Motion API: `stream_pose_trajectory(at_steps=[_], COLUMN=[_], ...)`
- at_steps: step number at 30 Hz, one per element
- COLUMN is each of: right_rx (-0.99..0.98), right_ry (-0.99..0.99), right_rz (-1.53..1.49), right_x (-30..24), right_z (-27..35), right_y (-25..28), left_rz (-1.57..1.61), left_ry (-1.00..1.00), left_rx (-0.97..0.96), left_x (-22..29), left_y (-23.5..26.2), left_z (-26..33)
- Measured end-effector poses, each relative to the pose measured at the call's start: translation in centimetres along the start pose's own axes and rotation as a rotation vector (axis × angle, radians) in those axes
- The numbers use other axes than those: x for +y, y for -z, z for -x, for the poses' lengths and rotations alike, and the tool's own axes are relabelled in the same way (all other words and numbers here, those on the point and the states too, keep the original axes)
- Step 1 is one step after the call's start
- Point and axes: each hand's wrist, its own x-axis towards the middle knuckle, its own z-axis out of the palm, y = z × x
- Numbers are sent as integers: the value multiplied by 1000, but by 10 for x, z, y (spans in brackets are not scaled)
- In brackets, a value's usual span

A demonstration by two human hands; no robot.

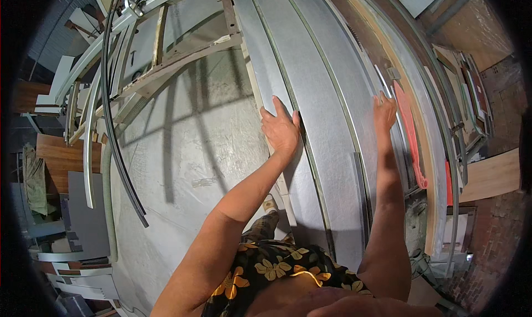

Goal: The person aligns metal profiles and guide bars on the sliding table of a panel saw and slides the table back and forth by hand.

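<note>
A long silver work surface (332, 84) with lengthwise dark grooves stretches away in front of me. On its left part lies my left hand (281, 129), open, fingers spread, near the left edge and a groove. My right hand (384, 111) is at the right side of the surface, its fingers bent together beside a thin bright metal strip (397, 134). What those fingers grip, if anything, is hidden. A short grey metal strip (360, 175) lies along a groove between my forearms.
A metal frame with crossbars (172, 67) adjoins the surface at far left. Long dark curved strips (108, 112) hang beside it. A red-pink cloth-like piece (409, 131) and a long wooden-edged board (413, 76) are at right. Wood panels (490, 175) stand farther right.
</note>
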Motion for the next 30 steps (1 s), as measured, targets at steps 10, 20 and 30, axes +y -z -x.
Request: stream_pose_trajectory(at_steps=[10,20,30], right_rx=[13,10,168], right_ry=[-21,-39,-34], right_rz=[150,174,67], right_x=[-33,-48,-67], right_z=[-64,-82,-75], right_y=[-38,-53,-51], left_rz=[-6,10,11], left_ry=[-12,20,3], left_rx=[22,-20,-3], left_x=[4,6,5], left_y=[0,3,-4], left_z=[-8,-16,-28])
